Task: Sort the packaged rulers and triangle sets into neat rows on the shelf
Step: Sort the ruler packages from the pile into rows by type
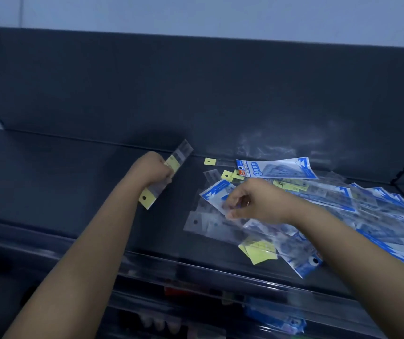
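Observation:
My left hand (153, 171) grips a packaged ruler (181, 152) with a yellow header card, held slanted above the dark shelf (61, 172). My right hand (254, 204) pinches the edge of a clear ruler pack (203, 222) at the left side of a jumbled pile. The pile (355, 211) spreads to the right and holds several blue-and-white triangle set packs and several clear ruler packs with yellow cards. One triangle set pack (276, 168) lies at the back of the pile.
The shelf's dark back wall (196, 94) rises behind the pile. A clear front lip (196, 267) runs along the shelf edge. A lower shelf (274, 316) holds more blue packs. The left half of the shelf surface is bare.

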Available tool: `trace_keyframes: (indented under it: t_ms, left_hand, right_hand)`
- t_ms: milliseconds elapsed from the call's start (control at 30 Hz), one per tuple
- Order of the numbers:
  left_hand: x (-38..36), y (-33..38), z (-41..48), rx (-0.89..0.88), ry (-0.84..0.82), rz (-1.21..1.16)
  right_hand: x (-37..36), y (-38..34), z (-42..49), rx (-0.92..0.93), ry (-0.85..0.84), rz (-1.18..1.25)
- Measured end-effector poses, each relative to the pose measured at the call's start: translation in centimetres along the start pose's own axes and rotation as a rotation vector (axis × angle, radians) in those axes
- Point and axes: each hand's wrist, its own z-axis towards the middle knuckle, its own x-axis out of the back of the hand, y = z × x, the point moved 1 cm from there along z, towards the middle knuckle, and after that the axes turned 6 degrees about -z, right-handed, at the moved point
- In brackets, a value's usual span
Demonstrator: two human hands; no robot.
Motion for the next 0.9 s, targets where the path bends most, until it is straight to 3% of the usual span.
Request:
trace_keyframes:
  t_ms: [200,467,633,900]
  left_hand:
    - [1.6,2.2,-1.5,-0.253,-0.018,-0.178]
    - [-2.5,9.1,-1.6,-0.42,-0.334,-0.177]
    - [-7.3,14.3,-2.2,-0.498,-0.439,-0.154]
    - [-17.6,22.6,-7.7,-0.681,-0.631,-0.141]
  right_hand:
    - [1.6,0.7,-0.4,-0.067,0.134,0.16]
    - [3.3,4.4,-3.5,-0.407,0.186,0.223]
    - [5.2,7.0,-8.3,-0.556,0.275,0.53]
    - [8.8,12.8,-21.8,-0.536,0.313,0.345]
